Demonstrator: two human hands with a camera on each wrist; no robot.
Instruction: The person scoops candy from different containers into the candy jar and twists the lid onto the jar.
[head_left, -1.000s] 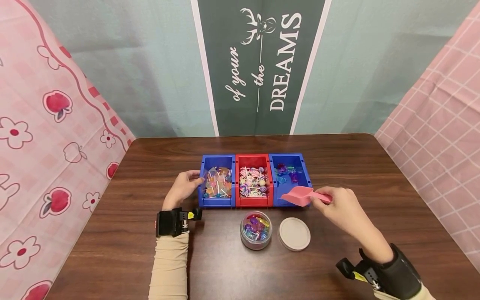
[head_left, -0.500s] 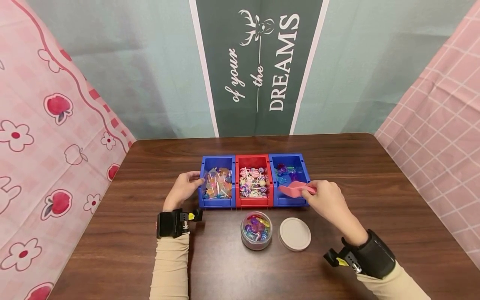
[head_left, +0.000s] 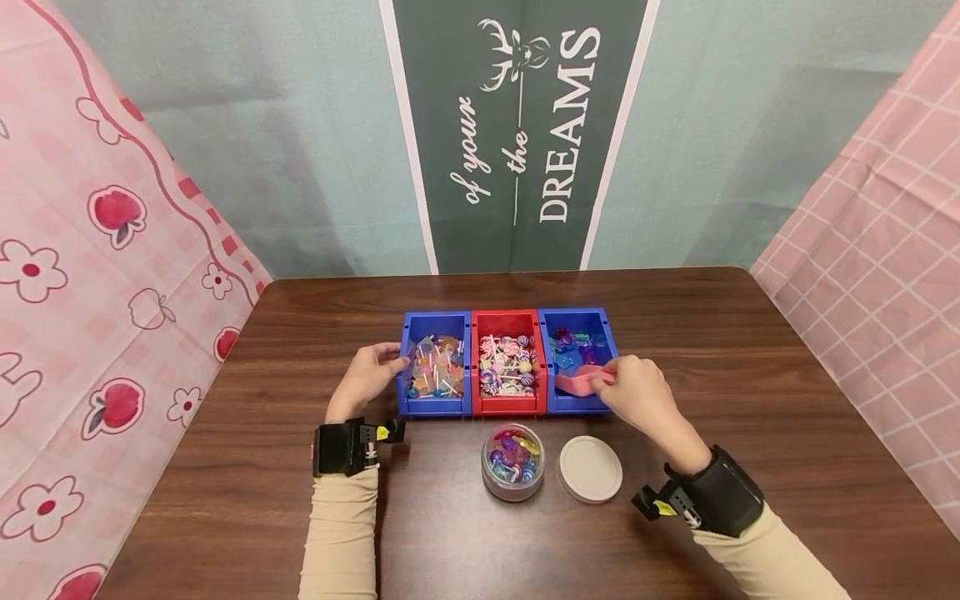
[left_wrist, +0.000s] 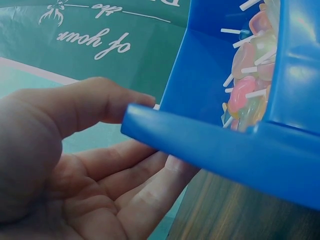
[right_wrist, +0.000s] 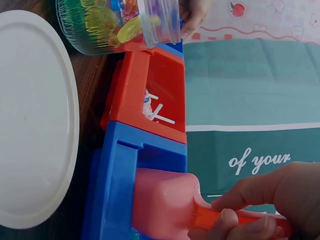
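Observation:
My left hand [head_left: 365,377] holds the left wall of the left blue bin [left_wrist: 172,127], thumb at the rim and fingers on the outer side. Inside that bin lie several small lollipops [head_left: 437,367] with white sticks. My right hand [head_left: 639,393] grips the handle of a pink scoop [right_wrist: 165,202], whose bowl is down inside the right blue bin [head_left: 558,402]. Behind the scoop, a few blue, purple and green translucent pieces [head_left: 566,337] rest in that bin. The left wrist view shows the left hand close up; the bin floor under the scoop is hidden.
A red bin [head_left: 508,405] of small striped lollipops stands between the blue ones. In front are a clear jar [head_left: 513,487] of colourful candies and a round white lid [head_left: 590,469]. All stand on a brown wooden table [head_left: 225,467] with cloth hangings around it.
My right hand has moved left, bringing the scoop from above the right bin's front edge down into it. My left hand has stayed on the left bin.

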